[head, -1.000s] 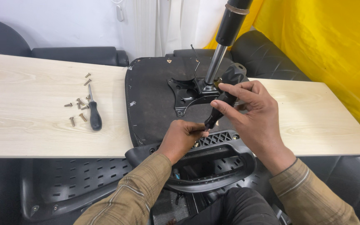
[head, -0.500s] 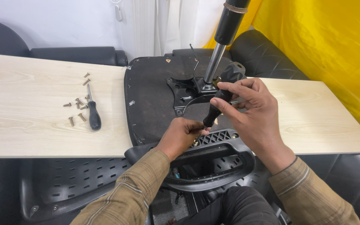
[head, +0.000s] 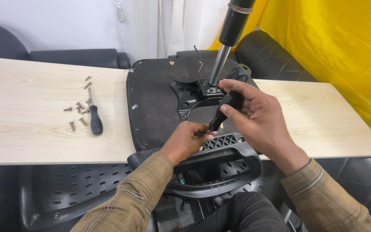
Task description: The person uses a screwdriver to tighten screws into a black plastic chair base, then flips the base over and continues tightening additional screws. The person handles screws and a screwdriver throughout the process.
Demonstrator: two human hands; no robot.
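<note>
Upturned black chair seat [head: 155, 99] lying on the pale wooden bench [head: 31, 129], its gas cylinder [head: 230, 32] rising from the metal mounting plate [head: 190, 96]. Right hand [head: 254, 116] wrapped around a black-handled screwdriver [head: 225, 109], tip angled down at the slotted plastic bracket [head: 224, 144]. Left hand [head: 185, 141] pinched at the tip, probably steadying a screw. A second screwdriver [head: 94, 118] and loose screws [head: 78, 109] rest well to the left.
</note>
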